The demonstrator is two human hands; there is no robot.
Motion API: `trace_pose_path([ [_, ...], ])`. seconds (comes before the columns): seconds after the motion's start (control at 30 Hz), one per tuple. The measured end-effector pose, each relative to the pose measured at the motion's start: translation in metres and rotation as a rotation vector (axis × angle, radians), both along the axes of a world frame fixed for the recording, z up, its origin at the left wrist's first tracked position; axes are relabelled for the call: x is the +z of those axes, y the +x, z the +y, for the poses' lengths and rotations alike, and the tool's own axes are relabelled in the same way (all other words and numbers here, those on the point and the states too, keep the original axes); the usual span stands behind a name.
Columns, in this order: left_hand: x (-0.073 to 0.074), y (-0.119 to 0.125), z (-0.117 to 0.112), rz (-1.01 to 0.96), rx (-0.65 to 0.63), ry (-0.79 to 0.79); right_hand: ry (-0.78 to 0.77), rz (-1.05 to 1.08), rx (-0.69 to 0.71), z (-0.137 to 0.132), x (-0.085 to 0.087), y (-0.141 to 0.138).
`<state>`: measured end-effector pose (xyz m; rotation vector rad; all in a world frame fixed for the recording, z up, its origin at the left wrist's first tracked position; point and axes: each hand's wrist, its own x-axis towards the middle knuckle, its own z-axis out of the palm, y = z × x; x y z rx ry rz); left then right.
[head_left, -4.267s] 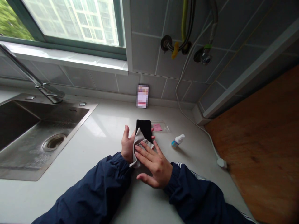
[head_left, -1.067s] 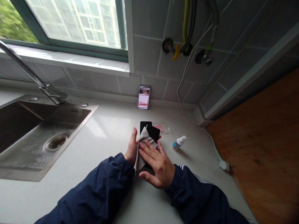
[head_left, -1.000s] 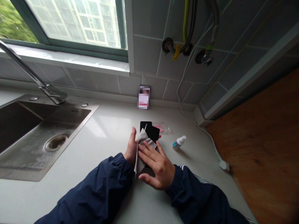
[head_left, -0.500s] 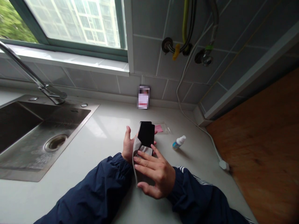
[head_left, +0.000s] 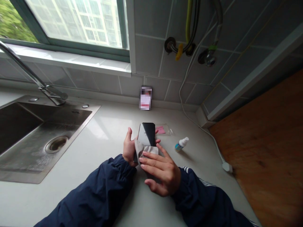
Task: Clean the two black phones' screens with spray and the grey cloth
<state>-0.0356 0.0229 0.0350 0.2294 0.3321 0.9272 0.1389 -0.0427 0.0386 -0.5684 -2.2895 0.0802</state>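
A black smartphone (head_left: 147, 135) lies screen up in my left hand (head_left: 129, 149), whose thumb sticks out to the left while fingertips show past the phone's right edge. Over the phone's lower part is a grey cleaning cloth (head_left: 149, 149) with a zigzag edge. My right hand (head_left: 161, 171) presses this cloth onto the screen with its fingers laid flat and its thumb apart. The cloth and the right hand hide the bottom of the phone. Light reflects off the left side of the bare screen.
To the right stands a small white spray bottle (head_left: 181, 144) with a blue label. Behind the phone lies a clear case (head_left: 168, 130) with a pink piece (head_left: 160, 130) in it. Another phone (head_left: 145, 98) leans on the wall. A steel sink (head_left: 71, 132) is at left, a power strip (head_left: 226, 167) at right.
My right hand and the cloth have shifted slightly right and up. The phone has tilted a little in my left hand, and its screen now catches a bright reflection.
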Motion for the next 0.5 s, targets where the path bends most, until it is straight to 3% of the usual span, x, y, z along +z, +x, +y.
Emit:
trace_pose_path([
  [0.3, -0.004, 0.001, 0.003, -0.054, -0.139, -0.032, 0.005, 0.038, -0.065, 0.003, 0.004, 0.004],
  [0.5, 0.000, 0.004, 0.001, 0.017, -0.113, -0.049, -0.017, 0.018, -0.098, 0.013, -0.004, 0.012],
])
